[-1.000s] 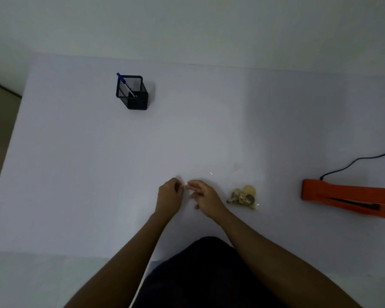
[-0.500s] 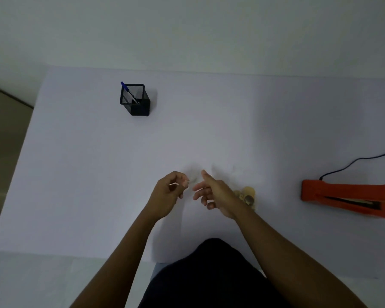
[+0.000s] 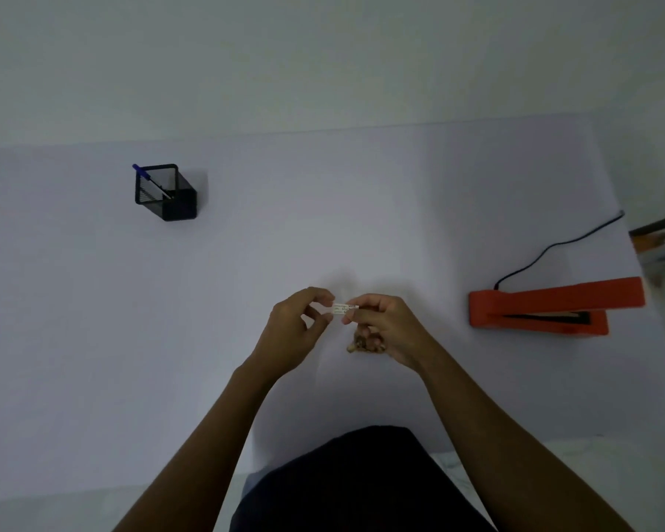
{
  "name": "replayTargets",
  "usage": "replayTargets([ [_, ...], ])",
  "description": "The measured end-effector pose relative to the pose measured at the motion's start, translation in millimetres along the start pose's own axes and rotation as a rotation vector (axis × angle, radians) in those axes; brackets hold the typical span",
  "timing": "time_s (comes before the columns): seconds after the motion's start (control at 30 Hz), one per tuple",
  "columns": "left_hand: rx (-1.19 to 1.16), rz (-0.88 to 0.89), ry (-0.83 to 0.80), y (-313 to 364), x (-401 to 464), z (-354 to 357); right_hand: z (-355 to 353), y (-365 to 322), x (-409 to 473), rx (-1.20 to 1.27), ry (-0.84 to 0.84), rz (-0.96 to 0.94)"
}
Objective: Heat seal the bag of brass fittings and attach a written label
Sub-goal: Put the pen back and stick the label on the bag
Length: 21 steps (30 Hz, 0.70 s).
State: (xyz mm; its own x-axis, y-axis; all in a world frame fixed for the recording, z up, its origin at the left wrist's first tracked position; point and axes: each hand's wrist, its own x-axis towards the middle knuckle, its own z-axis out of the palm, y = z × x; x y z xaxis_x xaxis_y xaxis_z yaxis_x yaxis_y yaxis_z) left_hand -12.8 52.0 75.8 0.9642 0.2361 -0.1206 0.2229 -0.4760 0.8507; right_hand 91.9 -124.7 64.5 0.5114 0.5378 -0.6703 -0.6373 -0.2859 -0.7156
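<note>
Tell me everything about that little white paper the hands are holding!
The label is a tiny white paper strip with dark handwriting too small to read. It is held level above the white table, pinched at its left end by the left hand and at its right end by the right hand.

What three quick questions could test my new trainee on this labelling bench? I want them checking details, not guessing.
1. True or false: the pen lies flat on the table.
2. What do both hands pinch between them?
3. The heat sealer sits on which side of the person: A left, B right?

Key
1. False: it stands in the black mesh holder.
2. The small written label, held by the left hand and right hand above the brass fittings.
3. B.
</note>
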Motion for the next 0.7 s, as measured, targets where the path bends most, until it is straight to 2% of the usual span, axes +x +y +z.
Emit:
replayTargets([
  [0.2,-0.150,-0.139,0.036,9.0,15.0,28.7,-22.0,6.1,1.0,-0.054,0.064,-0.048],
  [0.37,-0.117,-0.170,0.022,11.0,32.9,52.9,-39.2,8.5,5.9,-0.088,0.086,-0.055],
  [0.57,-0.070,-0.248,-0.012,-0.3,46.9,77.2,-53.0,16.3,13.8,-0.156,0.207,-0.045],
  [0.7,0.044,-0.298,-0.039,-18.1,51.6,96.3,-57.9,36.0,26.2,-0.321,0.299,-0.036],
])
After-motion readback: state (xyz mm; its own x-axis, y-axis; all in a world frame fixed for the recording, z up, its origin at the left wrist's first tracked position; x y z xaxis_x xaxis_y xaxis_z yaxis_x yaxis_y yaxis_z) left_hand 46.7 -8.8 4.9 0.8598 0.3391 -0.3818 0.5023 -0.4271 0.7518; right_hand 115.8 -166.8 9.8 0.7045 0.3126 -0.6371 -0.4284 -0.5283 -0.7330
